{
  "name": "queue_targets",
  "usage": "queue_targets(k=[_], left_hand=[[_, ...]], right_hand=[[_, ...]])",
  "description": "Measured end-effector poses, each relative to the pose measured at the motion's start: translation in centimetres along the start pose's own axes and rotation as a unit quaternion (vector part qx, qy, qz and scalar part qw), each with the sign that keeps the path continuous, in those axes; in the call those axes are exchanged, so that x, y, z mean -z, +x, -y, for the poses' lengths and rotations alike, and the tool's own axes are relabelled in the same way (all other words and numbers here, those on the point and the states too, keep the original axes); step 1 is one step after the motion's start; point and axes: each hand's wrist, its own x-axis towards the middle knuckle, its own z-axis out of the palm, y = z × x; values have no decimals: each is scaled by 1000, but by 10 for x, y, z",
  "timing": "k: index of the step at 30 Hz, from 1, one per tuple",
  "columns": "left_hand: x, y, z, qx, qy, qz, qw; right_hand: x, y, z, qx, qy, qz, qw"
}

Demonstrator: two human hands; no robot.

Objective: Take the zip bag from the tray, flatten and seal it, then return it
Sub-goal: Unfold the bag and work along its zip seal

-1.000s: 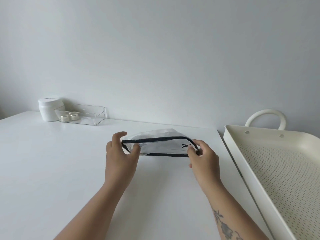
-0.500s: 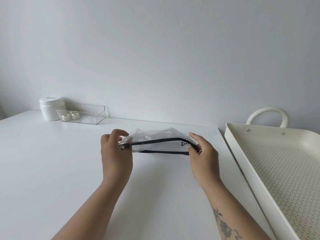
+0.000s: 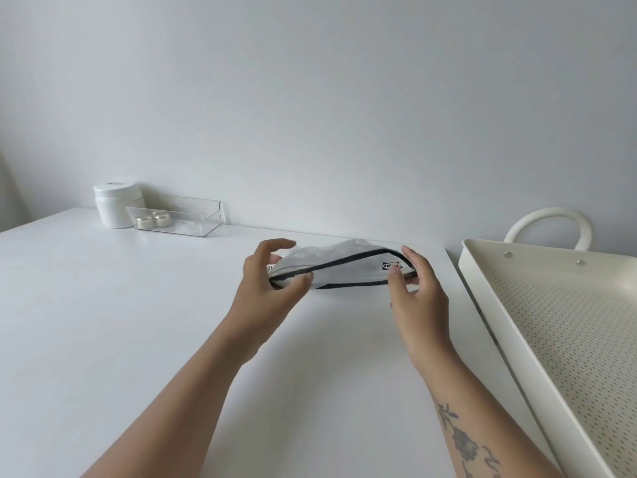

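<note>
A clear zip bag (image 3: 344,269) with dark zip strips and a small black label lies near the far edge of the white table (image 3: 120,322), its mouth facing me. My left hand (image 3: 267,288) pinches the bag's left end between thumb and fingers. My right hand (image 3: 415,288) holds the right end, thumb by the label. The two zip strips lie close together at the left and spread apart toward the right. The cream perforated tray (image 3: 489,270) with a loop handle stands at the right, nothing visible in it.
A white jar (image 3: 115,205) and a clear plastic box (image 3: 193,215) holding two small round pots stand at the back left against the wall. The tray's near wall runs along the table's right edge.
The bag's left end has dropped lower and its strips have come together there. My left fingers have shifted along that end; my right hand stays at the right end.
</note>
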Motion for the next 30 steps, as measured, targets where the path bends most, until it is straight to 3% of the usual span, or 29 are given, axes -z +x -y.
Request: queue_targets(k=[7,17,20,24,27,30], left_hand=[[0,6,7,-33,47,-111,992],[13,14,19,-15,77,-269,960],[15,13,20,-11,175,-249,953],[2,5,14,-87,389,-220,890],[-9,-1,10,-181,423,-120,880],[-17,-5,10,-214,415,-23,884]], right_hand=[[-1,-2,3,57,9,-25,998],[-9,-8,-1,124,-140,43,981],[-10,-9,-3,123,-116,67,983],[-10,-10,-7,102,-85,85,987],[-11,-9,-7,108,-67,101,987],[-13,-10,0,118,-20,110,987]])
